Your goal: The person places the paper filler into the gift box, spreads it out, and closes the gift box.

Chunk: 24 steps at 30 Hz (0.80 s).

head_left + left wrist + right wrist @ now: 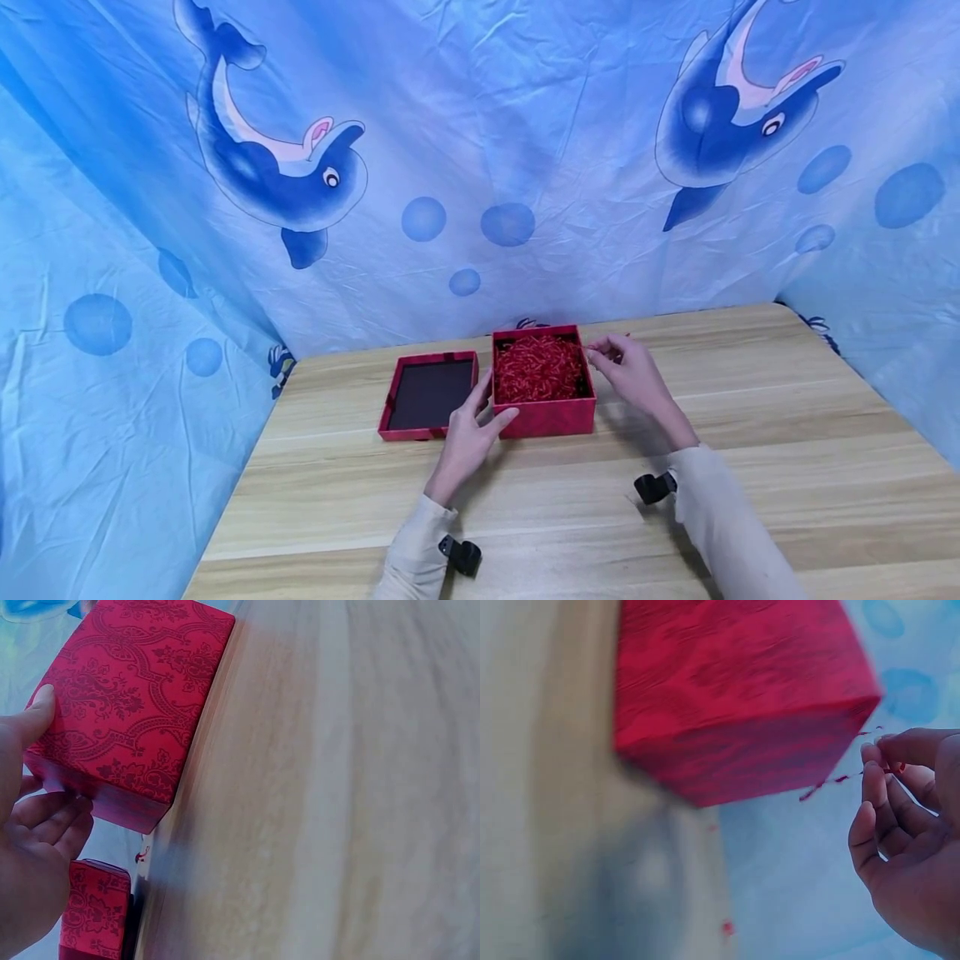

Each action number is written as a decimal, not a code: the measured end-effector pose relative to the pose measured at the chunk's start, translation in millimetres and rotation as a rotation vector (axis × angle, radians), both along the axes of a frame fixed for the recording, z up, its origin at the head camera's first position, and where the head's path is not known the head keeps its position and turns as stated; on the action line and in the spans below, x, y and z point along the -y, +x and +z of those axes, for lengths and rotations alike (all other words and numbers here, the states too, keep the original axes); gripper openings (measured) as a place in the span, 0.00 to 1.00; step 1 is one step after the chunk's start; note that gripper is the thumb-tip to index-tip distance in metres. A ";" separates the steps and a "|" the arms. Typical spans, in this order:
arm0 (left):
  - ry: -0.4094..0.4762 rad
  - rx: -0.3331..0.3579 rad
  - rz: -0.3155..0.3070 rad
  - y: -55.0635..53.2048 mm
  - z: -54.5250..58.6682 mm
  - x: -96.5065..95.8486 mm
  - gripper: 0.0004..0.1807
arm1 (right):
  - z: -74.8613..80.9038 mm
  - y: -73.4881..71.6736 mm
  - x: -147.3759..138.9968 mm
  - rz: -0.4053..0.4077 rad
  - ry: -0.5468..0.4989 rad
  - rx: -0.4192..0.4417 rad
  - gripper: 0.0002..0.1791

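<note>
A red patterned gift box stands on the table with its top off, filled with red shredded paper. My left hand holds the box by its near left corner. In the left wrist view its thumb lies on the front face, and the fingers bend against the left side. By the box's right rim, my right hand pinches thin strands of shredded paper between thumb and fingertips. Those strands trail from the fingers toward the box.
Left of the box, the lid lies upturned, its dark inside showing. Small red scraps lie near the table's far edge in the right wrist view. Behind the wooden table hangs a blue dolphin-print cloth.
</note>
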<state>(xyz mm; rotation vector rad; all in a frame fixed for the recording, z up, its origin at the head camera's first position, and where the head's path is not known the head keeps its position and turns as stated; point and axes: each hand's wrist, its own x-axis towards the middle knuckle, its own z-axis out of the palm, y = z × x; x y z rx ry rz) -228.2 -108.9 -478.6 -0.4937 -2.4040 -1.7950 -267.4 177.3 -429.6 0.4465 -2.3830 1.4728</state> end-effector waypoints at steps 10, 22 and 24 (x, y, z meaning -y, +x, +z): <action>0.018 0.017 0.008 -1.2 -0.7 1.1 0.42 | 39.6 0.9 29.0 0.092 0.035 -0.017 0.07; -0.017 0.001 0.004 0.2 2.6 2.1 0.42 | 34.6 1.5 58.1 0.154 0.417 -0.086 0.17; -0.019 0.001 0.005 0.2 3.3 2.7 0.42 | 32.6 1.6 63.6 0.138 0.467 -0.116 0.20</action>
